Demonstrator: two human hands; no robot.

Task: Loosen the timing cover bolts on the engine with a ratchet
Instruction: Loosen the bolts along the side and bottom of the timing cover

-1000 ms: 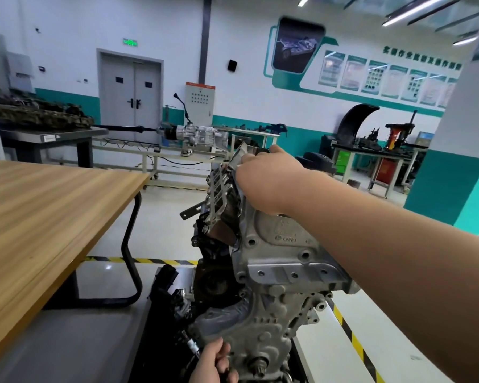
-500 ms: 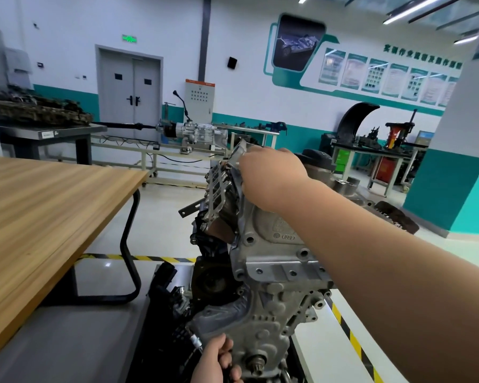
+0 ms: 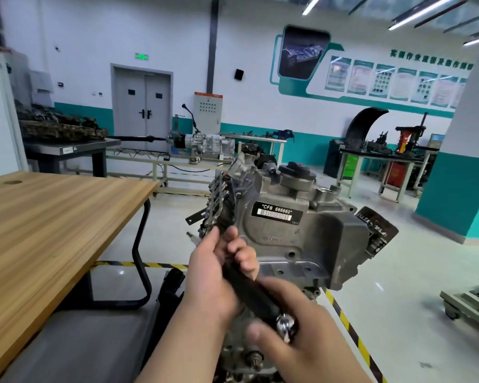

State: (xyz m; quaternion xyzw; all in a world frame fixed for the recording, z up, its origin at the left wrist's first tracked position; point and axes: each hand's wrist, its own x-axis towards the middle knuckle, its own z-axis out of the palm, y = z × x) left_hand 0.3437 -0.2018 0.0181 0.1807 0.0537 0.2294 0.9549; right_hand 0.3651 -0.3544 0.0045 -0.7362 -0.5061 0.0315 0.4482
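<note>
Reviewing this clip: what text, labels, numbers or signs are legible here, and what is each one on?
"*CFB 666660*": black sticker with a barcode, on the timing cover.
Cast marking on the cover below it: blurred, unreadable.
Green sign above the double door: too blurred.
Teal lettering on the wall, posters under it: too small to read.
Ratchet held by the left hand and right hand: no print visible.

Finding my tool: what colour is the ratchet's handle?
The ratchet handle is black, its end shiny chrome; the head view shows it.
</note>
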